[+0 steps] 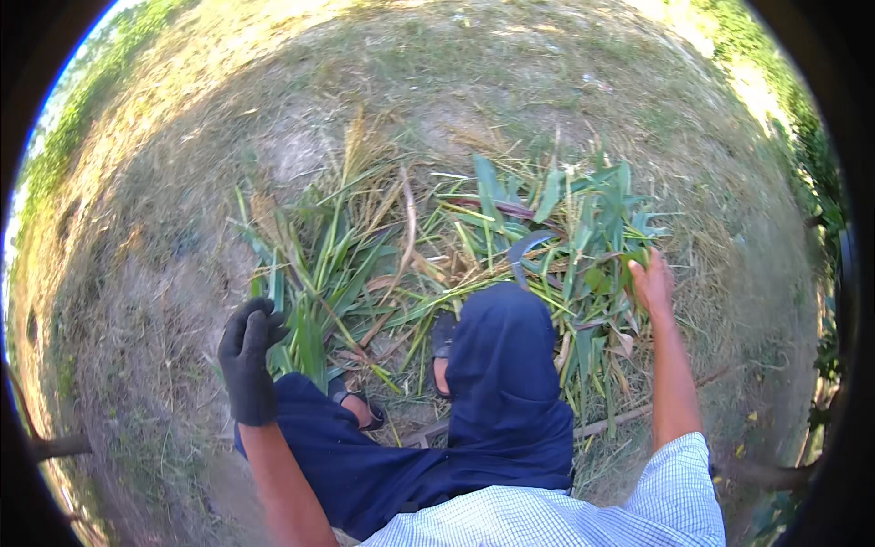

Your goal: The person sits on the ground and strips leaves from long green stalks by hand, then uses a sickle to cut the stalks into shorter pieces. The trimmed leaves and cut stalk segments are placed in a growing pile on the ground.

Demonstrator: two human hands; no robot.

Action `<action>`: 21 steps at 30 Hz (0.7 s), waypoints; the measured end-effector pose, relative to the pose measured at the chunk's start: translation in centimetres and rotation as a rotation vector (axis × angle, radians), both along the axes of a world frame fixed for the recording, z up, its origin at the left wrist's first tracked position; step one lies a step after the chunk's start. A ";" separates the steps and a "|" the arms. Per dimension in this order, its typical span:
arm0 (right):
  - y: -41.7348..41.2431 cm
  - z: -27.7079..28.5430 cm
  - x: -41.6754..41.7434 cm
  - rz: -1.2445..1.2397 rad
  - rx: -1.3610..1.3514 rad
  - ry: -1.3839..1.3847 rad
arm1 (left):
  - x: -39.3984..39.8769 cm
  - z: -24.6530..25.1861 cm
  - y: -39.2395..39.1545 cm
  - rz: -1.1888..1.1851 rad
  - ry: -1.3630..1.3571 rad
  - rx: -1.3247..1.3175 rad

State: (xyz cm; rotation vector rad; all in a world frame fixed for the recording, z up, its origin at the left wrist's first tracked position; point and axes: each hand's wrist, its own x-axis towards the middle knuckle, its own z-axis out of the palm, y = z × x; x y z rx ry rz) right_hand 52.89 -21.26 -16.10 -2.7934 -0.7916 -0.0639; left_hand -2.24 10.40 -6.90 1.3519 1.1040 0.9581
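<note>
My left hand (250, 366), in a dark knitted glove, is raised beside the left pile of cut green stalks and leaves (335, 267). Its fingers are curled, and whether anything is inside them is hidden. My bare right hand (656, 280) is at the right edge of another heap of broad green leaves (601, 212), with thumb and fingers closed on some green leaves (634, 263). Between the hands, a sickle's curved metal blade (523, 249) rests on the right heap. My raised knee hides its lower end.
My knees in dark blue trousers (506, 369) and my sandalled feet (441, 359) are close behind the piles. Dry tasselled stalks (359, 147) lie at the far side of the left pile. A wooden piece (608, 425) extends behind my leg. Dry grass (478, 75) covers the ground.
</note>
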 end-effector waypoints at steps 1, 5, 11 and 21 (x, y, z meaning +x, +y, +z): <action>-0.5 -0.2 0.0 -0.012 -0.026 -0.037 | -0.4 -0.2 0.7 0.001 -0.004 0.033; 2.1 -1.4 -2.5 0.198 0.123 0.031 | -1.0 0.1 3.2 0.078 -0.132 0.023; 15.5 6.1 -16.8 0.441 0.357 0.325 | -0.6 -5.3 6.7 0.249 -0.244 -0.105; 26.0 1.8 -25.2 0.691 0.318 0.360 | -1.3 -28.1 5.1 0.224 0.051 -0.645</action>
